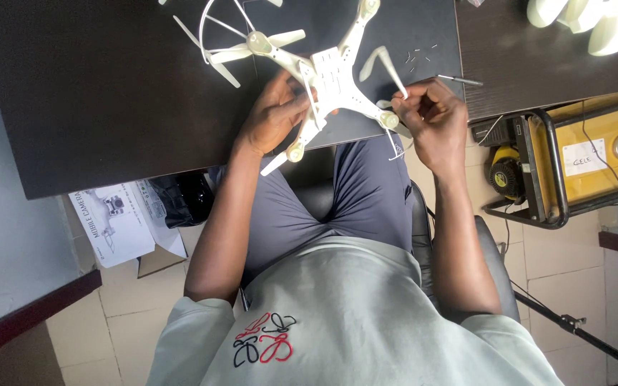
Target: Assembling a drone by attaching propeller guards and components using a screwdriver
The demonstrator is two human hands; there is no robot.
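Observation:
A white quadcopter drone (332,78) lies belly up at the near edge of the dark table (109,93). My left hand (273,114) grips its body from the left side. My right hand (434,121) pinches the propeller (384,64) and thin white guard piece at the drone's near right motor arm. One propeller guard (212,36) is fitted on the far left arm. Small screws (416,56) and a thin screwdriver (459,80) lie on the table just beyond my right hand.
A yellow generator in a black frame (581,157) stands on the tiled floor at the right. White drone parts (595,18) sit on a second table top right. A cardboard box with a drone picture (112,221) lies on the floor at the left.

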